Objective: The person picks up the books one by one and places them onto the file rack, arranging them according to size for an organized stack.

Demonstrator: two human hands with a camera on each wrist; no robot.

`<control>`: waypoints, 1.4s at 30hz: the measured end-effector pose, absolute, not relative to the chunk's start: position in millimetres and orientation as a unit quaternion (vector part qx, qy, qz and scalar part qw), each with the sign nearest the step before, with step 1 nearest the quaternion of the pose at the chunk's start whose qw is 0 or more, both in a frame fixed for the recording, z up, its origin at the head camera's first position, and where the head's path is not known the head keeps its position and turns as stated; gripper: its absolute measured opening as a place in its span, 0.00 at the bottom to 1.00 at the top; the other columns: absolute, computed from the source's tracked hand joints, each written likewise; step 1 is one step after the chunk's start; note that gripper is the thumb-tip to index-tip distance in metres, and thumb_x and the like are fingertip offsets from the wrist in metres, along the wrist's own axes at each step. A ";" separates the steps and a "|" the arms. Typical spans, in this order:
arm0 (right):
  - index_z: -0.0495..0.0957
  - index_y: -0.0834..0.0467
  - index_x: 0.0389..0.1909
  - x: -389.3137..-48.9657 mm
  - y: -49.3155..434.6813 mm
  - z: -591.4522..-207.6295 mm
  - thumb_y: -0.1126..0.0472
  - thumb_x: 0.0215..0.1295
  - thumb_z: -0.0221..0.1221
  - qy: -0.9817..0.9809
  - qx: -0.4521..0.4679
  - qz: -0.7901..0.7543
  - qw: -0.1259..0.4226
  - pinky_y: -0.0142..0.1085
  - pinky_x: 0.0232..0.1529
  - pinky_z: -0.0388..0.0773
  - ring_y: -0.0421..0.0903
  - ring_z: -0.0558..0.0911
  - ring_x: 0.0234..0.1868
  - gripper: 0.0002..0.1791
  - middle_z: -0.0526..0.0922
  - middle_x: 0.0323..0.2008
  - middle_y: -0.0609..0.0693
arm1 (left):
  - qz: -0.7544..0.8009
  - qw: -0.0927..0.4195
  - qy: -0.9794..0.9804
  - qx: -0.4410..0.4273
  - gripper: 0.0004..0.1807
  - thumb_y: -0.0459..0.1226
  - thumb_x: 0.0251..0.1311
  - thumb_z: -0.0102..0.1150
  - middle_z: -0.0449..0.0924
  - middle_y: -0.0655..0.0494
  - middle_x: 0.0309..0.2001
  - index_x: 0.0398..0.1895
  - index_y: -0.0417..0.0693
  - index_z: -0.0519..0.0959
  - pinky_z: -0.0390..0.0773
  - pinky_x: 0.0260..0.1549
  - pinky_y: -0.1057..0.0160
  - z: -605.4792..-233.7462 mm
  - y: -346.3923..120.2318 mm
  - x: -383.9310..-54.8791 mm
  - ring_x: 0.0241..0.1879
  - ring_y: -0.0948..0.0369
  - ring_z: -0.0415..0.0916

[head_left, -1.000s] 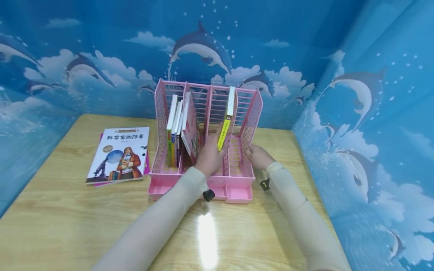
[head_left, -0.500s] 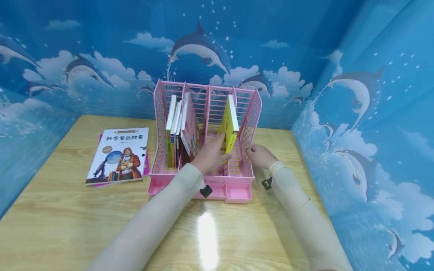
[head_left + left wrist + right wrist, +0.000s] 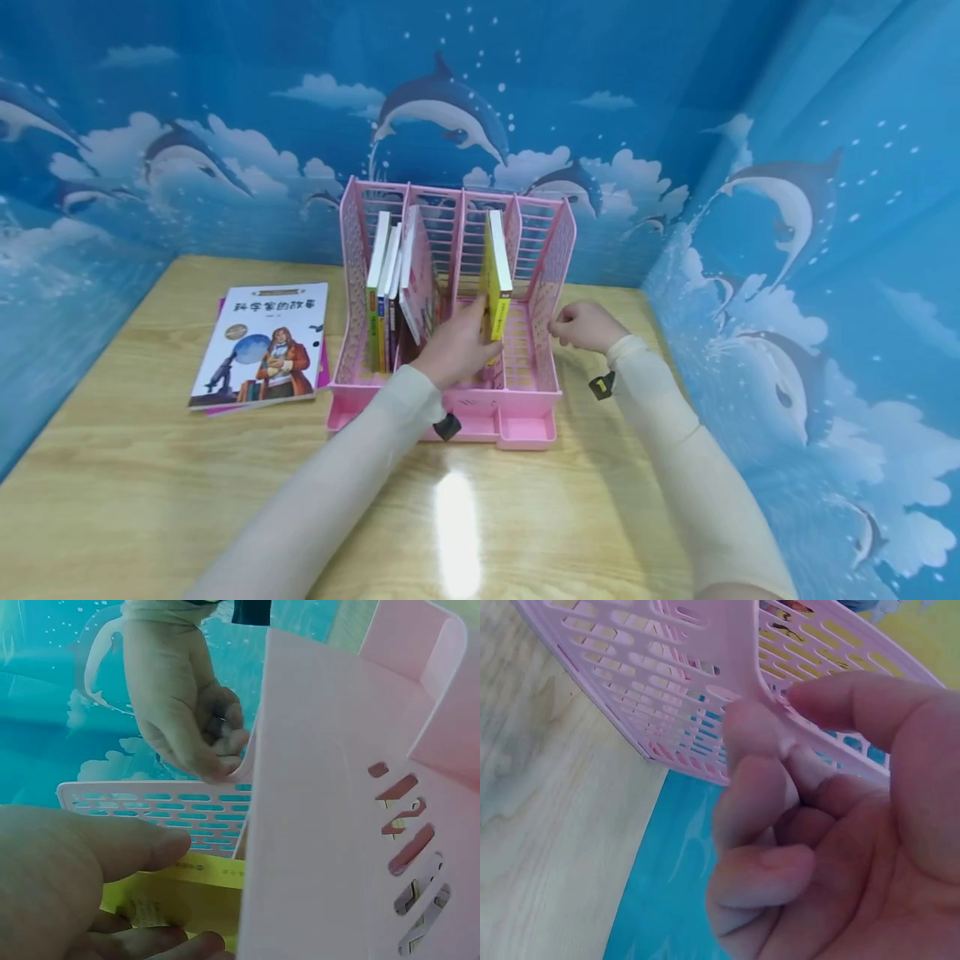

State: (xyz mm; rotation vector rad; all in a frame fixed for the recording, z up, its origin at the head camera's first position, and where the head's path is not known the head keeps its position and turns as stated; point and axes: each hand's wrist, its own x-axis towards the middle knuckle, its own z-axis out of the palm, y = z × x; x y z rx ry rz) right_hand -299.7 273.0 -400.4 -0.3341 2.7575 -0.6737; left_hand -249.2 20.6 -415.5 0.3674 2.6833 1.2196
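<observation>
A pink book rack [image 3: 480, 398] with upright slotted dividers stands on the table. My left hand [image 3: 456, 348] reaches into its middle and grips a yellow book [image 3: 497, 308], thumb on one side and fingers on the other. That book stands upright, its spine toward me, in the third compartment from the left. In the left wrist view, the thumb lies along the yellow spine [image 3: 210, 873]. At the rack's right side, my right hand [image 3: 588, 327] pinches the front edge of the side panel [image 3: 742, 652] between thumb and curled fingers.
Several thin books [image 3: 382, 292] stand in the rack's left compartment, and a pink-covered book [image 3: 420, 275] leans beside them. Left of the rack lies a white picture-covered book [image 3: 262, 346] over a magenta one [image 3: 325, 367]. A blue dolphin curtain [image 3: 300, 125] borders the table behind and at right.
The yellow book has come down, swung right, then moved left into the third compartment with my left hand. My right hand has shifted slightly right and up at the rack's side.
</observation>
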 end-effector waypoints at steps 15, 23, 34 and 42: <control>0.81 0.62 0.33 -305.1 270.0 -397.2 0.61 0.69 0.55 0.950 -0.120 -0.232 0.168 0.34 0.32 0.80 0.42 0.79 0.27 0.10 0.83 0.27 0.52 | 0.467 0.062 0.861 0.192 0.53 0.45 0.68 0.66 0.62 0.56 0.78 0.84 0.74 0.41 0.87 0.29 0.58 -402.9 16.9 -250.2 0.41 0.50 0.84; 0.80 0.65 0.37 -304.8 270.1 -398.9 0.61 0.72 0.54 0.945 -0.113 -0.252 0.177 0.35 0.33 0.81 0.43 0.79 0.28 0.11 0.83 0.28 0.53 | 0.460 0.051 0.868 0.178 0.52 0.44 0.67 0.67 0.57 0.52 0.80 0.85 0.59 0.44 0.88 0.39 0.57 -399.9 19.1 -248.1 0.56 0.48 0.80; 0.79 0.62 0.35 -302.4 271.2 -407.1 0.61 0.71 0.54 0.941 -0.108 -0.270 0.172 0.37 0.33 0.81 0.45 0.80 0.29 0.09 0.82 0.29 0.53 | 0.428 -0.037 0.885 0.180 0.50 0.41 0.69 0.63 0.66 0.49 0.75 0.85 0.53 0.42 0.81 0.20 0.63 -360.6 -7.3 -209.2 0.24 0.57 0.75; 0.76 0.60 0.29 -299.8 270.5 -410.0 0.61 0.71 0.53 0.942 -0.120 -0.263 0.168 0.38 0.33 0.79 0.45 0.79 0.27 0.10 0.81 0.26 0.52 | 0.442 -0.260 0.844 0.157 0.16 0.35 0.71 0.60 0.83 0.49 0.47 0.59 0.39 0.78 0.81 0.45 0.65 -325.1 -104.7 -190.9 0.44 0.60 0.78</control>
